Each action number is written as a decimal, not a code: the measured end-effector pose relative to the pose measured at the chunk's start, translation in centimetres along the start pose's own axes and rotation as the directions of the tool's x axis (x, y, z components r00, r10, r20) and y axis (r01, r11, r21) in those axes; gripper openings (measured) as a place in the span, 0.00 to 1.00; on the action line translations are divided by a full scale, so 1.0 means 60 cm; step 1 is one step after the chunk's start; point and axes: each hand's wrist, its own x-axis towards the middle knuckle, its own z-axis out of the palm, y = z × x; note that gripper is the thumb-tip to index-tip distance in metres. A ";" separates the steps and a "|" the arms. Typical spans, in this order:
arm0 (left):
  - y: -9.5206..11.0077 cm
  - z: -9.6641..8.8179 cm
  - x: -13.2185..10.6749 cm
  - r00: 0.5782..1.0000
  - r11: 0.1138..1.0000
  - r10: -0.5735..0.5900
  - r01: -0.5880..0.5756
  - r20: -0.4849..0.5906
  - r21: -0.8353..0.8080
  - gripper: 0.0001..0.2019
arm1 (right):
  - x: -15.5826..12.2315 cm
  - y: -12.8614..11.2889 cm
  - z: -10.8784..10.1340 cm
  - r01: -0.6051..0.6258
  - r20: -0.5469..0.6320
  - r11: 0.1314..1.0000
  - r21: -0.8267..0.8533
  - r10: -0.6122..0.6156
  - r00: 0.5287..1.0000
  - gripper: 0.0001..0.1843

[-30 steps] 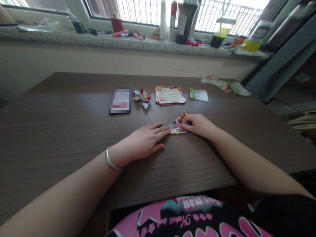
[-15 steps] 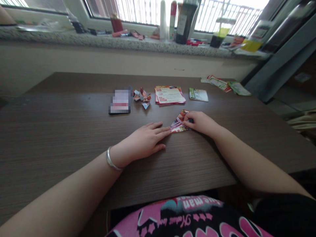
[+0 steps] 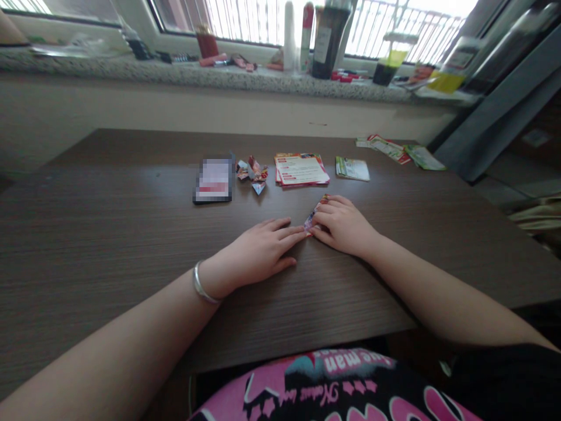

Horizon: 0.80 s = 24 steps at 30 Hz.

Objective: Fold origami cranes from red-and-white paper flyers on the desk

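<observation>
A small folded piece of colourful printed paper [image 3: 316, 211] lies on the table, mostly covered by my right hand. Only its left edge and a corner show. My right hand [image 3: 344, 225] rests over it with bent fingers and thumb gripping it near its left tip. My left hand [image 3: 263, 248], with a silver bangle at the wrist, lies flat with fingers stretched out. Its index and middle fingertips touch the paper's left corner. Just beyond are a crumpled or folded colourful paper piece [image 3: 253, 171] and a stack of printed cards [image 3: 301, 169].
A blurred-out flat object with a dark edge [image 3: 213, 180] lies at the left. Further right are a smaller green-and-white stack [image 3: 353, 168] and loose printed papers [image 3: 390, 148]. Bottles and small items crowd the stone windowsill [image 3: 263, 79] behind the brown table [image 3: 109, 234].
My right hand has shifted left and turned flatter over the folded paper, covering more of it. My left hand has moved very slightly right, staying at the paper's corner.
</observation>
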 end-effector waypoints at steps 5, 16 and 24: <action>-0.003 0.001 0.000 1.000 1.000 0.013 -0.013 -0.007 -0.014 0.27 | 0.003 0.005 0.008 -0.069 0.027 0.989 0.132 0.066 0.997 0.14; -0.002 -0.002 0.001 1.000 1.000 0.016 -0.017 -0.004 -0.025 0.27 | 0.007 0.007 0.018 -0.131 0.043 0.982 0.134 0.127 0.991 0.12; 0.002 -0.005 0.001 1.000 1.000 0.007 -0.007 -0.007 0.012 0.26 | 0.012 0.010 0.023 -0.183 0.076 0.965 0.190 0.171 0.982 0.11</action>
